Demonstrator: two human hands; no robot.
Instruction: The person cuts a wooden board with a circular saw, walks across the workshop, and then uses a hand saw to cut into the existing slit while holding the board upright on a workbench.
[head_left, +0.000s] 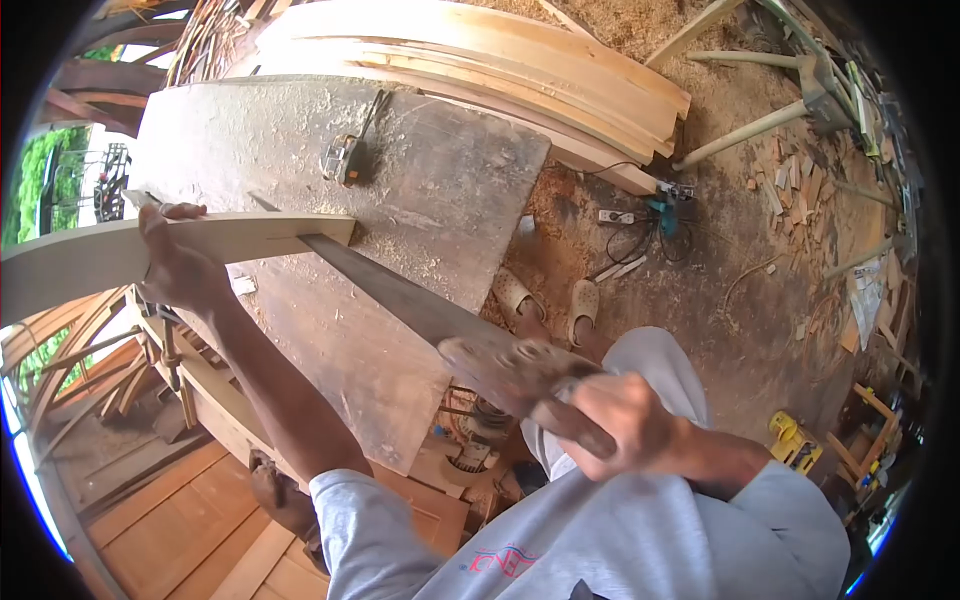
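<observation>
Left hand (185,268) is curled around the board (90,258); right hand (622,422) is closed on the saw handle (515,375). Saw blade (390,290) crosses near the board's end.

Single view, head-worn. The lens looks forward and steeply down from above the wearer's grey shirt (640,535), which fills much of the lower edge at very close range. The saw (400,298) and the board (270,238) stand within arm's reach. The tabletop (440,190) is seen from above, slanting across the left and centre; the shoes (583,300) and floor (720,340) lie below its level. Coverage is wide-angle (straight edges bow, and a dark rounded border closes off the corners). Greenery (60,180) is recorded, distant, at the left margin.
</observation>
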